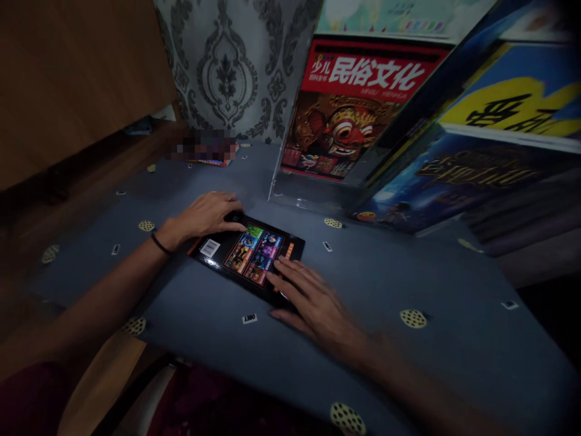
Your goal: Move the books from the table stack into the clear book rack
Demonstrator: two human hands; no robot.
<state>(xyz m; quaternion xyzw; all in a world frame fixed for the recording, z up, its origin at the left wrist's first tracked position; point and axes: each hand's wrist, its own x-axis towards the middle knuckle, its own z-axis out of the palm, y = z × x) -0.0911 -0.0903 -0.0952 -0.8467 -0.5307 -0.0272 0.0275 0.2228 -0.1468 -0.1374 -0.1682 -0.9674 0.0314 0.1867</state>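
Observation:
A small dark book (220, 254) lies flat on the table, with a barcode and a grid of colourful pictures on its upturned cover. My left hand (211, 213) rests at its far left corner. The thumb lies on the cover and the other fingers bend down at the far edge, apart from the thumb. Across the book's right end, my right hand (313, 297) is laid with fingers stretched out, the tips touching the cover near the picture grid. Its thumb reaches past the near edge. Neither hand is lifting the book.
The table (376, 272) has a grey-blue cover with yellow printed shapes. At the back right, a red book (345, 115) stands in a clear holder beside a large blue book (458, 175). A partly blurred-out item (209, 151) lies near the patterned wall (227, 66). Wooden furniture (82, 79) is at left.

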